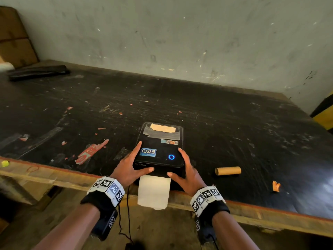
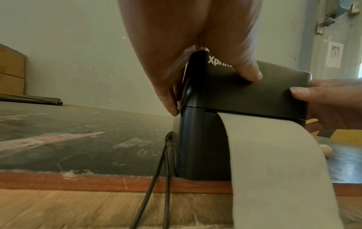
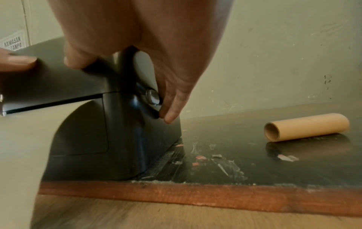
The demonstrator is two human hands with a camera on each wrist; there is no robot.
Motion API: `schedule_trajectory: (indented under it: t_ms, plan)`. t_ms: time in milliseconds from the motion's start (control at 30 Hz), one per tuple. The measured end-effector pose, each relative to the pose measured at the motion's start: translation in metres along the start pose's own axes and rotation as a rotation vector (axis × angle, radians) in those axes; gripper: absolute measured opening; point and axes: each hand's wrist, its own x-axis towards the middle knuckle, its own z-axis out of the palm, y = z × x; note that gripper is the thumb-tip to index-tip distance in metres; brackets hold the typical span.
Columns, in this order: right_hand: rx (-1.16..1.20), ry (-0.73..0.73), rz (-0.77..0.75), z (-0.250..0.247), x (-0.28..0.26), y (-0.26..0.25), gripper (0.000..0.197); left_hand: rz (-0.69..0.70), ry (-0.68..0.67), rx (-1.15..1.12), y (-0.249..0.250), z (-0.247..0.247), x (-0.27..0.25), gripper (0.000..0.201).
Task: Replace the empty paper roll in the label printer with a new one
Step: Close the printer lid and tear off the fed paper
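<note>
The black label printer (image 1: 160, 150) stands at the table's front edge with its lid down and a blue ring light (image 1: 171, 157) glowing. White paper (image 1: 154, 192) comes out of its front slot and hangs over the edge. My left hand (image 1: 129, 166) lies over the front left corner, thumb across the lid's front and fingers straight down the side. My right hand (image 1: 189, 170) mirrors it on the front right corner. In the right wrist view its fingers (image 3: 172, 111) touch the side beside a round silver button (image 3: 152, 96). The empty cardboard core (image 1: 228, 170) lies to the printer's right.
A black cable (image 1: 128, 213) hangs from the printer's left side over the wooden table edge (image 1: 54, 175). Red label scraps (image 1: 90, 150) lie to the left and an orange scrap (image 1: 275, 185) to the right. A flat black item (image 1: 37, 72) and cardboard boxes (image 1: 14, 37) sit at the back left.
</note>
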Motion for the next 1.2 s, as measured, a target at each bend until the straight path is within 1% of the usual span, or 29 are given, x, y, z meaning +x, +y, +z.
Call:
schedule_trajectory:
  t_ms: [667, 1067, 1200]
  plan:
    - [0.015, 0.013, -0.022, 0.0050, 0.0004, -0.0009, 0.092, -0.009, 0.036, 0.022, -0.0040, -0.0018, -0.0019, 0.105]
    - [0.009, 0.025, -0.019, 0.0029, 0.0004, 0.0026, 0.094, -0.012, 0.016, 0.013, -0.0036, 0.0008, 0.0006, 0.106]
    - [0.003, 0.019, -0.021, 0.0018, 0.0008, 0.0024, 0.094, 0.002, 0.029, 0.002, -0.0025, 0.0008, 0.0001, 0.105]
